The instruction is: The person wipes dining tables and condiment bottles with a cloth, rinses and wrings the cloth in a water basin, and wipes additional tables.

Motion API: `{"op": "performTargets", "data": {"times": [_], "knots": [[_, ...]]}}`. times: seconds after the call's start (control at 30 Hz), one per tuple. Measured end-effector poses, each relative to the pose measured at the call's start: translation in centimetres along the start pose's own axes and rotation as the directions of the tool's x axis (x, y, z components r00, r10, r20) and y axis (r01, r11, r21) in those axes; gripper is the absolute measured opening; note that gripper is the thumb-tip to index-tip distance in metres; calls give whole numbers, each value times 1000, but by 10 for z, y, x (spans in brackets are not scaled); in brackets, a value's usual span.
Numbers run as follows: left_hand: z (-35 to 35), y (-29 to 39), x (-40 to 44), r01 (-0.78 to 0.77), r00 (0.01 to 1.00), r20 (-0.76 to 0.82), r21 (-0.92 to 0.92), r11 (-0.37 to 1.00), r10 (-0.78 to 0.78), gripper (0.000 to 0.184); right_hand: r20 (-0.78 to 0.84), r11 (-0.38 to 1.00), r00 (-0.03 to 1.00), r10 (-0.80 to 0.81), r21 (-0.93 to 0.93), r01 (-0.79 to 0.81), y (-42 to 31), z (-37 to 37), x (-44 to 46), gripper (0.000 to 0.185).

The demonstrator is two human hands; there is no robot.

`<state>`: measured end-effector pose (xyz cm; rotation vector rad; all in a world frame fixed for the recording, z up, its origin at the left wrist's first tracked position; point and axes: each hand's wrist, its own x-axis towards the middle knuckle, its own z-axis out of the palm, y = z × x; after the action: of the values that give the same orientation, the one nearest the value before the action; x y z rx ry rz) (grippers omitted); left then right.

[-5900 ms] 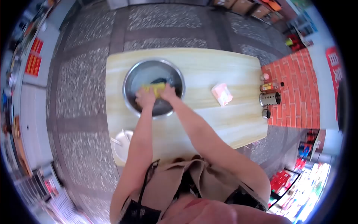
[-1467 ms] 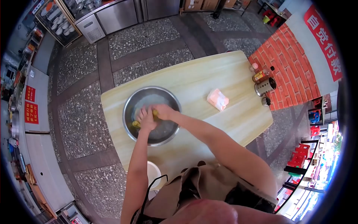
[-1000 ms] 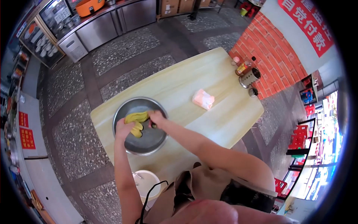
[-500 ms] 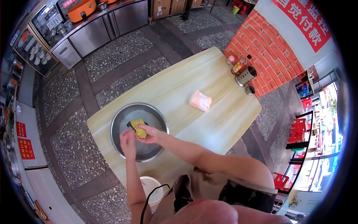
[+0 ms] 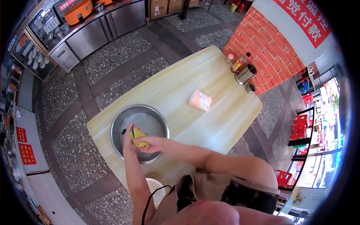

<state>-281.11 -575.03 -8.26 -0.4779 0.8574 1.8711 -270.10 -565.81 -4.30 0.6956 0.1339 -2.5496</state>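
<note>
A bunched yellow cloth [image 5: 138, 138] with dark edges is held above a round metal basin [image 5: 164, 129], which has cloudy water [image 5: 144, 119] in it. My left hand [image 5: 129, 138] is closed on the cloth's left side. From the right, my right hand [image 5: 152, 144] grips its lower part, with the thumb over it. Both hands are over the basin and close together. A small dark piece [image 5: 123, 131] shows just left of my left hand; whether it is joined to the cloth I cannot tell.
A pink-and-white packet [image 5: 200, 101] lies mid-table. Bottles [image 5: 238, 64], a perforated metal holder [image 5: 245, 74] and a small jar [image 5: 250, 88] stand by the brick-patterned panel. A white bucket [image 5: 156, 190] is beside the table's near edge [image 5: 122, 176], partly behind my left arm.
The cloth, earlier stretched between my hands low in the basin, is now bunched and raised. Since the last frame my left hand has closed round it. The view has turned and shifted slightly.
</note>
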Motion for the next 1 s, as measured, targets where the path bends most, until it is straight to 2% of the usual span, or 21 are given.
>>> {"op": "performTargets", "data": {"times": [0.07,0.1,0.17,0.2,0.23,0.27,0.3,0.37,0.4,0.47,0.5,0.57,0.6,0.67,0.7,0.77,0.8,0.9,0.93,0.97,1.0], "knots": [[9,3,-2,-83,977,-163,299,950,137,24,-121,840,993,4,-538,-69,-12,2,-5,33],[9,6,1,-83,976,-168,300,950,138,24,-120,841,993,8,-536,-72,-12,2,-2,33],[3,9,8,-120,954,-187,473,873,233,25,-181,471,946,-267,-881,-36,-10,2,6,28],[1,11,12,-116,954,-194,470,875,230,25,-185,474,948,-261,-879,-41,-11,1,14,28],[-1,13,16,-126,938,-232,468,875,259,25,-71,98,929,-364,-994,-38,-13,2,22,28],[-5,14,18,-137,919,-269,466,874,287,25,76,-294,908,-412,-954,-53,-13,1,28,28],[-9,15,20,-137,918,-272,464,875,288,25,76,-295,910,-409,-954,-53,-11,5,27,28],[-19,16,23,-85,908,-293,573,815,301,27,-75,-406,878,-474,-865,-293,-8,14,25,29],[-21,16,23,-85,907,-295,572,816,301,27,-75,-407,879,-471,-866,-292,-7,17,22,29],[-25,15,23,-64,927,-246,639,767,283,30,20,-596,910,-413,-762,-253,-7,23,14,33],[-21,15,18,-63,927,-246,639,766,282,30,20,-595,910,-413,-763,-254,-5,27,12,33],[-13,13,10,24,890,-269,834,551,368,37,30,-632,897,-440,-721,-286,1,32,9,33],[-12,10,9,32,891,-272,837,546,364,37,27,-624,897,-441,-728,-285,3,28,12,33],[-11,8,13,102,826,-275,932,349,493,46,63,-799,933,-354,-539,-267,4,21,23,38],[-15,7,20,103,826,-273,933,345,493,46,65,-797,932,-356,-541,-267,4,22,24,38],[-27,4,33,198,766,-122,979,-51,631,49,-35,-689,891,-452,-621,-374,9,22,26,43],[-24,6,30,205,765,-124,977,-57,632,49,-33,-686,893,-450,-628,-368,10,23,23,43],[-11,8,15,180,771,-145,984,7,620,48,-19,-573,867,-498,-743,-346,9,23,3,49],[-15,8,12,-57,872,-143,920,388,469,49,-69,-450,824,-563,-811,-375,9,31,-15,52],[-15,7,7,-207,945,-54,662,720,321,52,-125,-314,775,-619,-866,-390,9,37,-35,56],[5,4,-18,-135,988,1,516,846,157,52,-118,-307,770,-627,-871,-384,9,35,-55,56]]}}
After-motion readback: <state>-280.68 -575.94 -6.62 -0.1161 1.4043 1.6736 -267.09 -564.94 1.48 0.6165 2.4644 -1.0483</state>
